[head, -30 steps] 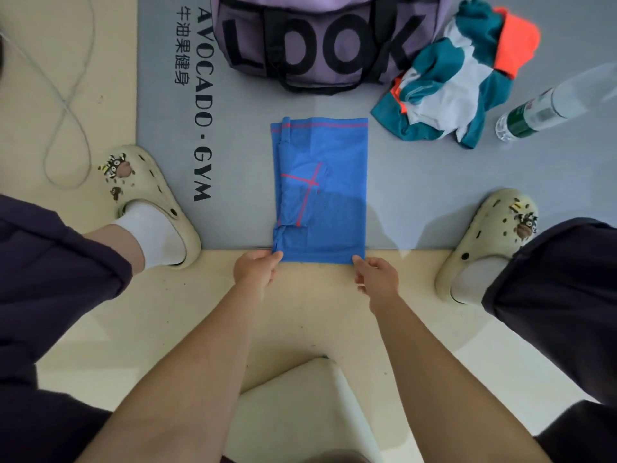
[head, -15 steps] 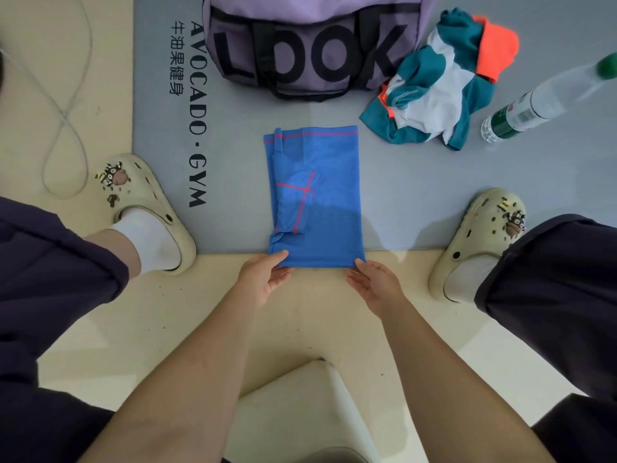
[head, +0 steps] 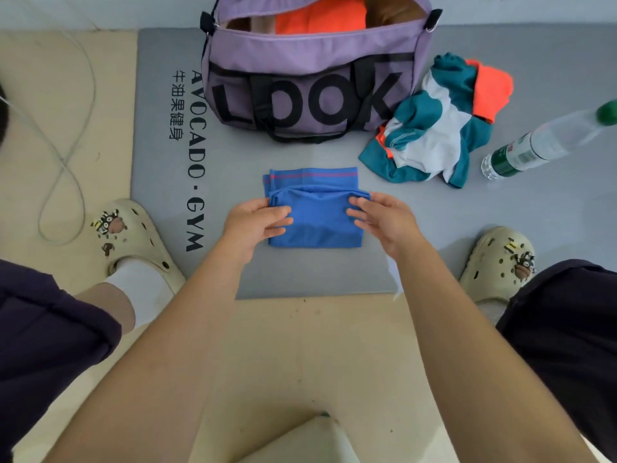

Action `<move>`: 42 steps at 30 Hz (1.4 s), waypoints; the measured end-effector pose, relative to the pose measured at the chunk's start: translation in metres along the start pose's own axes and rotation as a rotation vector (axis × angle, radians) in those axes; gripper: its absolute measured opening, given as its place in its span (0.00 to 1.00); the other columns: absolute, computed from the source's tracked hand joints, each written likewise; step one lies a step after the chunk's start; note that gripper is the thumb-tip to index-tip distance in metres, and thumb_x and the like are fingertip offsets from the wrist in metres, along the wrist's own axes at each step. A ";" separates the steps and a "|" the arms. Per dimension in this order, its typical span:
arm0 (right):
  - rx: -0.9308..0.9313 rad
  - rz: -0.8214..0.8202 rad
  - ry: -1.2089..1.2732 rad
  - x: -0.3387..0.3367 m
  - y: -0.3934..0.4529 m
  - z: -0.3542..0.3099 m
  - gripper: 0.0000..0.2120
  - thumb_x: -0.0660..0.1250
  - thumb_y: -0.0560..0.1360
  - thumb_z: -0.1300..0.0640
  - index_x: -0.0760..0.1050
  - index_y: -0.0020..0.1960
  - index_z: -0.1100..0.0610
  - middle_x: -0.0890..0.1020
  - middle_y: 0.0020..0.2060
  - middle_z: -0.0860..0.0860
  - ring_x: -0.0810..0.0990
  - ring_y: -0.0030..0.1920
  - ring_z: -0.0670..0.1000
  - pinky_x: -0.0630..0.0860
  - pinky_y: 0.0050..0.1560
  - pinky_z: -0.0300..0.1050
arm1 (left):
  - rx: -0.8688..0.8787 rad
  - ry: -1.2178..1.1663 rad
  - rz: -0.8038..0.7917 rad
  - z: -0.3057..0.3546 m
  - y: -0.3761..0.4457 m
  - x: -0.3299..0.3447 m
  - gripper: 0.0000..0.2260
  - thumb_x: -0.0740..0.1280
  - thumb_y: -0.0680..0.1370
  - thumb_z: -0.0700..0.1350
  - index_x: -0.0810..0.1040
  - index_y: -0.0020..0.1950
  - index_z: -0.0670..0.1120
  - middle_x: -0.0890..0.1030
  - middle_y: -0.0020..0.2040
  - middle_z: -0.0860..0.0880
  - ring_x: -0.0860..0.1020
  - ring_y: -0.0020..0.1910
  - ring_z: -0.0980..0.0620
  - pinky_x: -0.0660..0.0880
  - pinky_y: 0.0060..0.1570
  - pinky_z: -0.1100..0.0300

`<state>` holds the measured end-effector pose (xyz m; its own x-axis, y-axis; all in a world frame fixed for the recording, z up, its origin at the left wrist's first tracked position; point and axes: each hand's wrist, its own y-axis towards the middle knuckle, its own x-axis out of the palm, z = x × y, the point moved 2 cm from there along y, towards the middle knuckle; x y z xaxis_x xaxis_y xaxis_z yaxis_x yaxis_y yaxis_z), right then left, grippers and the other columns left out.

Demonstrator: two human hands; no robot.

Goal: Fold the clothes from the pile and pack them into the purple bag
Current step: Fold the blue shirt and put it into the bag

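Left hand (head: 257,222) and right hand (head: 380,218) each pinch the folded-over edge of the blue red-striped cloth garment (head: 315,225). Lay that edge square on the striped hem, press flat; then lift to open purple fabric bag (head: 310,58).

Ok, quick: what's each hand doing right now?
Left hand: fingers pinch the folded-over edge of the blue garment.
Right hand: fingers pinch the same edge on its side.
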<state>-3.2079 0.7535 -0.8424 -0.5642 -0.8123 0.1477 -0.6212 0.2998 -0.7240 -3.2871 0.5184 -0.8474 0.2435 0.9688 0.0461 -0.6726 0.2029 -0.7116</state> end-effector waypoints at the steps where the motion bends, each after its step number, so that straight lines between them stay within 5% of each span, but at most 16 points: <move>1: -0.011 0.041 -0.109 0.005 0.010 -0.007 0.07 0.68 0.77 0.62 0.73 0.53 0.59 0.85 0.45 0.54 0.85 0.39 0.49 0.79 0.38 0.38 | 0.005 0.120 0.044 0.006 0.011 -0.001 0.02 0.71 0.76 0.40 0.81 0.49 0.43 0.84 0.41 0.46 0.84 0.33 0.55 0.77 0.31 0.64; 3: -0.038 0.124 -0.267 0.014 0.031 -0.017 0.04 0.68 0.77 0.60 0.73 0.49 0.59 0.84 0.37 0.53 0.81 0.27 0.47 0.73 0.27 0.36 | 0.052 0.297 0.184 0.019 0.036 -0.003 0.05 0.71 0.76 0.42 0.79 0.41 0.43 0.79 0.32 0.47 0.75 0.22 0.57 0.71 0.25 0.63; 7: -0.096 0.240 -0.394 0.021 0.073 -0.024 0.05 0.70 0.76 0.60 0.74 0.49 0.59 0.80 0.28 0.54 0.74 0.19 0.46 0.68 0.21 0.34 | 0.165 0.503 0.319 0.036 0.084 -0.007 0.08 0.73 0.74 0.48 0.82 0.45 0.44 0.78 0.34 0.50 0.74 0.32 0.54 0.70 0.36 0.62; 13: -0.165 0.327 -0.567 0.015 0.102 -0.014 0.05 0.69 0.76 0.58 0.77 0.50 0.58 0.79 0.31 0.51 0.75 0.23 0.44 0.76 0.30 0.39 | 0.237 0.594 0.419 0.023 0.106 -0.007 0.11 0.72 0.75 0.51 0.78 0.54 0.48 0.77 0.41 0.54 0.75 0.40 0.55 0.69 0.40 0.65; 17: -0.212 0.490 -0.801 0.001 0.081 0.003 0.09 0.67 0.75 0.48 0.73 0.46 0.54 0.76 0.34 0.43 0.75 0.36 0.46 0.69 0.37 0.41 | 0.224 0.537 0.541 0.003 0.085 -0.019 0.21 0.72 0.73 0.58 0.73 0.57 0.47 0.78 0.46 0.49 0.77 0.41 0.52 0.72 0.42 0.60; 22: -0.122 0.484 -0.958 0.015 0.046 0.037 0.19 0.70 0.74 0.44 0.72 0.51 0.59 0.76 0.42 0.50 0.73 0.41 0.52 0.71 0.42 0.47 | 0.098 0.491 0.380 -0.030 0.053 -0.007 0.24 0.77 0.69 0.56 0.75 0.58 0.46 0.79 0.49 0.52 0.78 0.46 0.53 0.71 0.45 0.63; 26: -0.087 0.429 -0.888 0.022 0.041 0.045 0.12 0.69 0.75 0.52 0.71 0.44 0.60 0.75 0.37 0.50 0.75 0.41 0.54 0.70 0.40 0.46 | 0.051 0.408 0.358 -0.044 0.041 0.005 0.19 0.78 0.69 0.48 0.73 0.53 0.49 0.80 0.46 0.53 0.79 0.41 0.57 0.74 0.41 0.64; 29: -0.075 0.417 -0.863 0.013 0.039 0.048 0.14 0.69 0.75 0.54 0.67 0.38 0.58 0.71 0.32 0.48 0.71 0.34 0.51 0.63 0.32 0.43 | 0.055 0.420 0.365 -0.043 0.042 0.007 0.13 0.77 0.70 0.49 0.75 0.43 0.47 0.80 0.40 0.52 0.79 0.40 0.52 0.76 0.44 0.56; 32: -0.100 0.450 -0.859 0.006 0.035 0.051 0.12 0.69 0.75 0.56 0.68 0.40 0.58 0.71 0.32 0.47 0.68 0.31 0.44 0.61 0.29 0.39 | 0.107 0.440 0.386 -0.036 0.048 0.008 0.16 0.78 0.69 0.51 0.71 0.35 0.48 0.75 0.34 0.54 0.73 0.33 0.55 0.71 0.37 0.60; 37: -0.032 0.437 -0.679 0.008 0.038 0.053 0.05 0.64 0.78 0.60 0.67 0.48 0.59 0.72 0.37 0.47 0.72 0.38 0.48 0.66 0.34 0.41 | -0.015 0.308 0.420 -0.026 0.058 0.022 0.20 0.79 0.68 0.49 0.69 0.47 0.46 0.74 0.41 0.53 0.75 0.40 0.53 0.72 0.40 0.60; 39: 0.050 0.412 -0.629 0.004 0.041 0.053 0.02 0.60 0.79 0.62 0.66 0.50 0.59 0.71 0.40 0.49 0.72 0.42 0.51 0.67 0.36 0.43 | -0.131 0.225 0.381 -0.026 0.061 0.022 0.17 0.79 0.68 0.48 0.72 0.43 0.44 0.78 0.42 0.49 0.78 0.40 0.50 0.75 0.38 0.58; 42: 0.070 0.388 -0.672 -0.001 0.045 0.052 0.12 0.59 0.79 0.59 0.62 0.37 0.57 0.66 0.32 0.48 0.67 0.36 0.52 0.59 0.28 0.42 | -0.260 0.117 0.322 -0.027 0.057 0.017 0.13 0.79 0.68 0.48 0.76 0.36 0.44 0.82 0.39 0.47 0.80 0.31 0.52 0.71 0.27 0.63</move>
<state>-3.2072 0.7414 -0.9104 -0.2700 -0.7912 -0.5487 -0.3982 0.6106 -0.6845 -3.3023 0.5425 -0.9067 0.1376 0.9511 -0.2765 -0.5321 -0.1645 -0.8306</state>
